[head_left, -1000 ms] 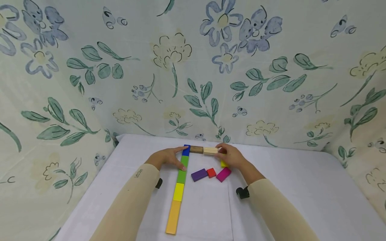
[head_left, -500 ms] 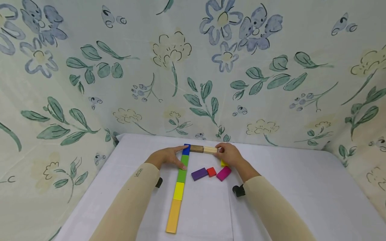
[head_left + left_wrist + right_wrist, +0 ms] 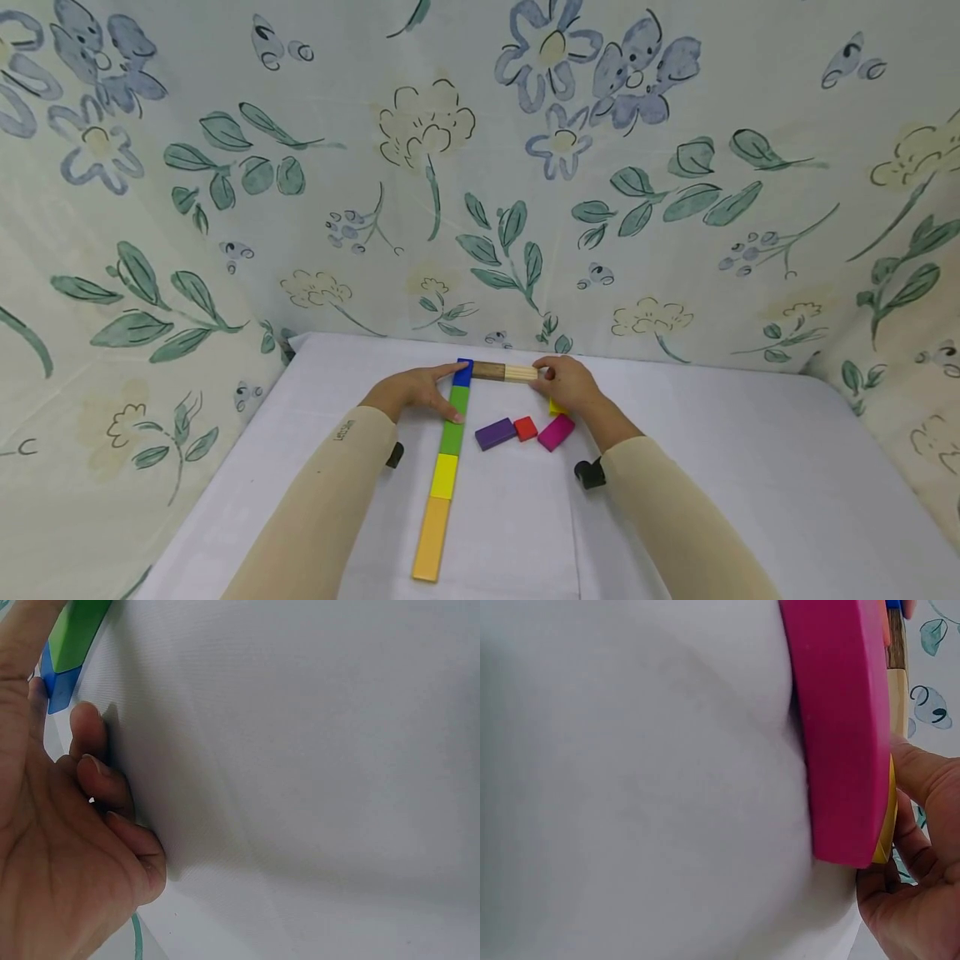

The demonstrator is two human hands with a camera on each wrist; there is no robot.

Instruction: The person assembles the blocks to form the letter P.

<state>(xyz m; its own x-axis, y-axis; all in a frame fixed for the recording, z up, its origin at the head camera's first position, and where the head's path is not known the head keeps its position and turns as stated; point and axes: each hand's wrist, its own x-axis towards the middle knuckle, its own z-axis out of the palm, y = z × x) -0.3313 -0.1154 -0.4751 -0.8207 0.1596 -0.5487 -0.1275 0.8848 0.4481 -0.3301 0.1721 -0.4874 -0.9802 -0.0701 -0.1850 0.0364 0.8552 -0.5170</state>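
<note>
In the head view, a brown wooden block (image 3: 489, 371) and a pale ridged block (image 3: 520, 374) run rightward from a blue block (image 3: 462, 375). My right hand (image 3: 577, 387) holds the pale block's right end between thumb and fingertips. With index finger extended to the blue block, my left hand (image 3: 408, 392) rests its thumb on the green blocks (image 3: 452, 440); its other fingers bend toward the cloth in the left wrist view. Below my right hand lies a yellow block (image 3: 556, 407), partly hidden. A magenta block (image 3: 840, 735) looms close in the right wrist view.
The left column continues toward me with a yellow block (image 3: 444, 477) and a long orange-yellow block (image 3: 431, 542). Right of it lie a purple block (image 3: 495, 434) and a red block (image 3: 525, 428). A floral curtain (image 3: 480, 167) hangs behind the white-clothed table (image 3: 712, 483).
The pale block has slid slightly left against the brown one, and my right hand and forearm have shifted left with it. My left hand stays in place.
</note>
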